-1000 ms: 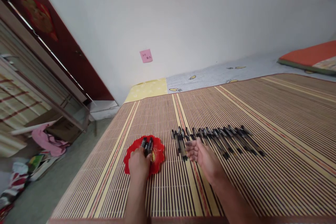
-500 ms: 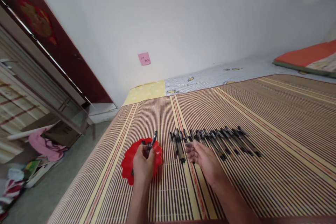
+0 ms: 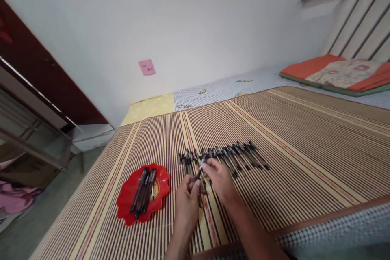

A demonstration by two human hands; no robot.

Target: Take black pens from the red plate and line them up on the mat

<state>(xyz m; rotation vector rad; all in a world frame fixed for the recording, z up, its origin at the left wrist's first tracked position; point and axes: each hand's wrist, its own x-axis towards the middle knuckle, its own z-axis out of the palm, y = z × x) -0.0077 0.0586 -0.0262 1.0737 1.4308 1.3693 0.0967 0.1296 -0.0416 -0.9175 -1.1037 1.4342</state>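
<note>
Head view: the pen [image 3: 200, 170] is up between your two hands, tilted with its upper end toward the wall, just above the mat and in front of the lined-up pens. Your left hand [image 3: 188, 197] has its thumb and fingers closed on the lower part of it. Your right hand [image 3: 222, 179] has its fingertips pinched on the upper end, and the two hands are almost touching. Much of the pen is covered by your fingers, so you cannot make out its full length.

Right behind your hands lies a row of pens [image 3: 230, 158], dark at the ends, set side by side and slanting more toward the right end. Your fingers hide part of the left end of that row. To the left of your left hand, near but apart from it, sits a red dish [image 3: 125, 195] with a scalloped rim; several dark pens [image 3: 141, 193] lie together in it, leaning the same way, with a yellow print showing beside them.

Under it all you have a striped mat [image 3: 274, 122] in brown and cream. Past its far edge come a yellow cloth [image 3: 152, 108] and a checked sheet [image 3: 213, 96], with an orange pad [image 3: 297, 69] over at the right. A pink note [image 3: 146, 67] is on the white wall [image 3: 213, 20], its writing too small to read. At far left stands a dark red door [image 3: 61, 85].
</note>
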